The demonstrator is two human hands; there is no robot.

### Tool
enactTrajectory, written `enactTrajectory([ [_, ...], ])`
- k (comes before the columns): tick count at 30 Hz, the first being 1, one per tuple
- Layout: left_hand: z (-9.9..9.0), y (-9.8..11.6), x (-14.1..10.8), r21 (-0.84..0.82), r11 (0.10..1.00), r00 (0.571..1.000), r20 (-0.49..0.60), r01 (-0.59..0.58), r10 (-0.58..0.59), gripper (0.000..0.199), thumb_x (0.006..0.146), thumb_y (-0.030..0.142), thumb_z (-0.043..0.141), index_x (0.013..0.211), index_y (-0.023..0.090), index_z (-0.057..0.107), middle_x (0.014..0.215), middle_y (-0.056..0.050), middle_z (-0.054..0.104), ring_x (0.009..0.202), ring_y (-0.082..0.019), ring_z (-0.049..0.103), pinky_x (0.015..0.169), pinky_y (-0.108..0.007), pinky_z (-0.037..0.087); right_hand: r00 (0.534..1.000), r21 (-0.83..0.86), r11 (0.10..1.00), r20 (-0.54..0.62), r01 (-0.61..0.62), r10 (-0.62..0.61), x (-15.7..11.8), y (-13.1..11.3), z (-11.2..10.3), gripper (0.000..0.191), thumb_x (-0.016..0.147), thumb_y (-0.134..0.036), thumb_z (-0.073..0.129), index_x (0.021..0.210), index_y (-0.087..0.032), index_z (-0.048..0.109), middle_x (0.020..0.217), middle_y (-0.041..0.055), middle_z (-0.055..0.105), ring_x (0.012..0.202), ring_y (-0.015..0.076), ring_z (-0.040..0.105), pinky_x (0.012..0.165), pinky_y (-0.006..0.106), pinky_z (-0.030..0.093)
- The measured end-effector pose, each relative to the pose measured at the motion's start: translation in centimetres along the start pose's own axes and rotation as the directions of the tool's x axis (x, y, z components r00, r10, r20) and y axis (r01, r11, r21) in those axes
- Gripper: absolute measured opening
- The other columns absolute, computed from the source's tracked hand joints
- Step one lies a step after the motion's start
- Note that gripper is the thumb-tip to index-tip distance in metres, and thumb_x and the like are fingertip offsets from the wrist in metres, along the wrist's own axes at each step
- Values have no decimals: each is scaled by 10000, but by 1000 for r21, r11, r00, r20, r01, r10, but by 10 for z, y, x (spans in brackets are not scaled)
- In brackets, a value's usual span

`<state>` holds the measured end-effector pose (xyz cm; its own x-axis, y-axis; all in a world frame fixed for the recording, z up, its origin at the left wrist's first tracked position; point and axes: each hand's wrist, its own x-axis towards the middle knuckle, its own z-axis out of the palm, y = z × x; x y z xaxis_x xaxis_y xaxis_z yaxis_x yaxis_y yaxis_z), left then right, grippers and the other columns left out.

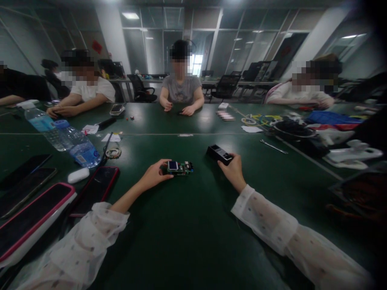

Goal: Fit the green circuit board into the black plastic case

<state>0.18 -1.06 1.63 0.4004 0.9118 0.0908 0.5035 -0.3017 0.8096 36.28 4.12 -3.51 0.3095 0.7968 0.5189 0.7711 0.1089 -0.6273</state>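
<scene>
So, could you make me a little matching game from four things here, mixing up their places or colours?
Things:
1. circuit board
2. black box
3. thin metal tool
4. small rounded case

Places or colours:
A. gripped in the right hand
B. white
C. between the left hand's thumb and fingers
D. lying loose on the table

Pairs: 1-C, 2-A, 3-D, 4-B
</scene>
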Motion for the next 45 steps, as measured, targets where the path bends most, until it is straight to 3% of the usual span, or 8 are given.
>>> enactTrajectory([
  [5,1,0,1,11,1000,1000,-12,-2,2,644,761,395,707,1334,246,453,1219,-110,588,643,-119,568,591,-272,457,999,-67,998,-50,-21,18,-4,-7,-2,674,690,-527,640,1197,-133,435,1183,185,486,1103,344,461,910,515,397],
  [16,1,0,1,-18,1000,1000,7,-1,1,640,770,388,696,1340,244,443,1247,-112,571,650,-124,575,589,-282,476,1000,-72,997,-23,-22,20,-4,-6,-2,725,690,-569,644,1220,-117,442,1193,198,474,1108,350,449,912,520,392],
  [26,1,0,1,-2,1000,1000,3,-6,6,643,768,388,700,1338,243,440,1222,-107,583,653,-125,574,591,-285,473,1000,-85,996,16,-13,14,-3,-4,-3,627,715,-499,660,1178,-118,479,1158,188,478,1078,340,460,918,517,396],
  [33,3,-7,3,4,1000,1000,-5,-7,7,646,752,408,711,1321,241,454,1220,-111,589,622,-114,579,582,-275,474,998,22,998,-21,54,-53,2,-1,-3,500,738,-432,672,1100,-121,522,1055,151,544,1018,306,505,921,497,420],
  [38,3,-9,1,61,996,998,7,-67,67,630,747,437,713,1296,228,486,1174,-103,623,621,-118,586,582,-260,453,989,224,966,-103,131,-110,-13,-29,-13,508,803,-448,628,1189,-155,474,1123,132,529,1033,268,528,910,466,457],
  [40,4,-7,-3,118,989,995,-15,-92,94,628,742,460,713,1283,215,508,1053,-83,665,591,-120,562,551,-247,418,984,287,941,-85,176,-159,-29,-47,-18,496,838,-450,595,1224,-173,452,1149,123,521,1054,261,531,931,465,453],
  [45,9,-6,-20,199,971,986,-72,-135,152,626,720,464,730,1262,207,548,980,-61,676,593,-118,545,553,-234,390,940,403,867,48,292,-338,-78,-92,-32,492,867,-434,576,1271,-196,424,1185,119,510,1108,264,525,977,461,439],
])
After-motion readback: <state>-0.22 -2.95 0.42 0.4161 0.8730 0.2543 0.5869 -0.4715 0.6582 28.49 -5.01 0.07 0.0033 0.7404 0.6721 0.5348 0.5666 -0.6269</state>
